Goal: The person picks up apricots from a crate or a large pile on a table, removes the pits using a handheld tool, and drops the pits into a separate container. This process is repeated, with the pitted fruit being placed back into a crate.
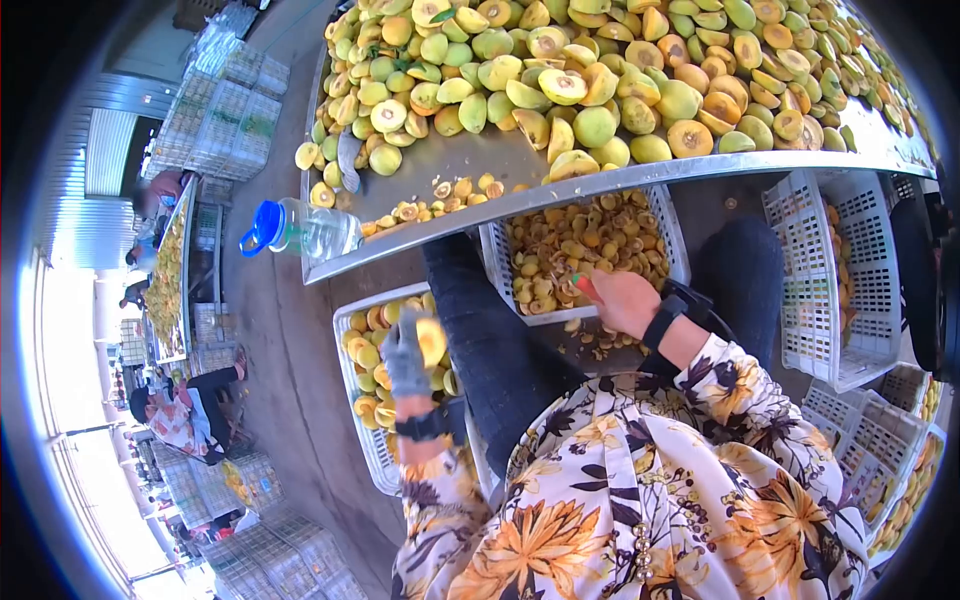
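Observation:
My left hand, in a grey glove, is over the white crate of cut fruit at my left. Its fingers are closed on a yellow peach half; motion blurs both a little. My bare right hand is curled round a small tool with a red and green end; a blade cannot be made out. Below that hand, between my knees, stands a white crate full of small fruit pieces and trimmings.
Ahead is a metal table heaped with halved peaches, its raised edge above my knees. A water bottle with a blue cap lies at its left corner. White crates stand at right. Other people sit far left.

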`<state>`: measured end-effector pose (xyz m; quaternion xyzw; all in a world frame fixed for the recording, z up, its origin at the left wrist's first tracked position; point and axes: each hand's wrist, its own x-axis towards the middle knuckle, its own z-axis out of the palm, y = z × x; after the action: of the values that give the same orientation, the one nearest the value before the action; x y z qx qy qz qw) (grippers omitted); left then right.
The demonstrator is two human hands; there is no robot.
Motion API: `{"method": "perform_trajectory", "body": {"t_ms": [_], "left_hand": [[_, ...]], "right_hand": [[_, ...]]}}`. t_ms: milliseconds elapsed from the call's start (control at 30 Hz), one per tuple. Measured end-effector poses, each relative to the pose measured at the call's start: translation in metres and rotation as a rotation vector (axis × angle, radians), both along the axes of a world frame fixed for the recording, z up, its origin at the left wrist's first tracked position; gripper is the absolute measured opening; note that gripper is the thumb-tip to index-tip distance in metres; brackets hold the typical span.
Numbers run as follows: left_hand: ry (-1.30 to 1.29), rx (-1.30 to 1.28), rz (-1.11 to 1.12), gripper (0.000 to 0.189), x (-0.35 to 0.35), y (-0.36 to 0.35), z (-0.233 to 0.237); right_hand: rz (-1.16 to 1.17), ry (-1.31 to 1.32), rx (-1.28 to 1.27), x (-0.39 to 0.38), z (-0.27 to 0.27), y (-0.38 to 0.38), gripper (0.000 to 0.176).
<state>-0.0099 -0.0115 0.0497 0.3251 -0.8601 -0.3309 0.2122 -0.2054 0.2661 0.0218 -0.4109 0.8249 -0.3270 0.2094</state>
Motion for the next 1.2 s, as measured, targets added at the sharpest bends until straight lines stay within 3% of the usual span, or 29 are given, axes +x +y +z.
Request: {"method": "perform_trajectory", "body": {"t_ms": [33, 67, 133, 200, 333, 400, 467, 533, 600, 667, 733, 800, 867, 967, 1067, 1133, 1200], "left_hand": [[-0.259, 0.277, 0.139, 0.028, 0.02, -0.023, -0.009], [-0.548, 0.006, 0.19, 0.029, 0.012, -0.006, 0.027], [-0.481, -0.117, 0.27, 0.035, 0.004, -0.01, 0.043], [-0.161, -0.14, 0.108, 0.038, -0.039, -0.017, 0.056], [-0.149, -0.279, -0.18, 0.051, -0.179, -0.017, 0.074], [-0.142, -0.332, -0.39, 0.06, -0.25, -0.03, 0.051], [-0.317, -0.443, -0.458, 0.068, -0.307, -0.032, 0.026], [-0.519, -0.42, -0.341, 0.071, -0.335, -0.014, 0.026], [-0.42, -0.433, -0.281, 0.065, -0.339, -0.015, 0.023], [-0.21, -0.137, -0.252, 0.057, -0.327, -0.021, 0.019], [-0.022, 0.467, -0.143, 0.047, -0.292, -0.001, 0.037], [0.186, 0.862, -0.242, 0.046, -0.247, 0.001, 0.033], [0.378, 0.927, -0.258, 0.043, -0.214, 0.021, 0.039], [0.52, 1.066, -0.145, 0.044, -0.176, 0.049, 0.066], [0.374, 1.18, -0.144, 0.046, -0.148, 0.056, 0.049], [0.395, 1.127, 0.046, 0.044, -0.143, 0.072, 0.032], [0.422, 1.196, 0.03, 0.043, -0.139, 0.081, 0.023]], "right_hand": [[-0.039, 0.052, 0.066, -0.001, -0.001, 0.001, 0.014], [-0.075, 0.103, 0.134, -0.002, -0.002, 0.002, 0.014], [-0.079, 0.094, 0.082, -0.002, 0.004, -0.003, 0.015], [-0.104, 0.002, -0.005, -0.002, 0.014, -0.008, 0.016], [-0.119, 0.011, -0.142, -0.007, 0.029, -0.004, 0.016], [-0.127, -0.056, -0.148, -0.01, 0.038, 0.005, 0.016], [-0.081, 0.054, -0.18, -0.011, 0.043, 0.015, 0.016], [-0.109, 0.069, -0.195, -0.01, 0.047, 0.023, 0.017], [-0.124, 0.065, -0.207, -0.014, 0.051, 0.028, 0.018], [-0.19, -0.027, -0.179, -0.017, 0.054, 0.028, 0.019], [-0.196, -0.067, -0.172, -0.024, 0.06, 0.019, 0.02], [-0.225, -0.125, -0.227, -0.031, 0.067, 0.004, 0.024], [-0.206, -0.06, -0.357, -0.034, 0.066, -0.013, 0.024], [-0.138, -0.071, -0.287, -0.031, 0.07, -0.035, 0.024], [-0.097, -0.071, -0.324, -0.02, 0.069, -0.044, 0.024], [-0.081, -0.076, -0.343, -0.01, 0.067, -0.044, 0.024], [-0.105, -0.043, -0.292, -0.003, 0.067, -0.04, 0.023]]}}
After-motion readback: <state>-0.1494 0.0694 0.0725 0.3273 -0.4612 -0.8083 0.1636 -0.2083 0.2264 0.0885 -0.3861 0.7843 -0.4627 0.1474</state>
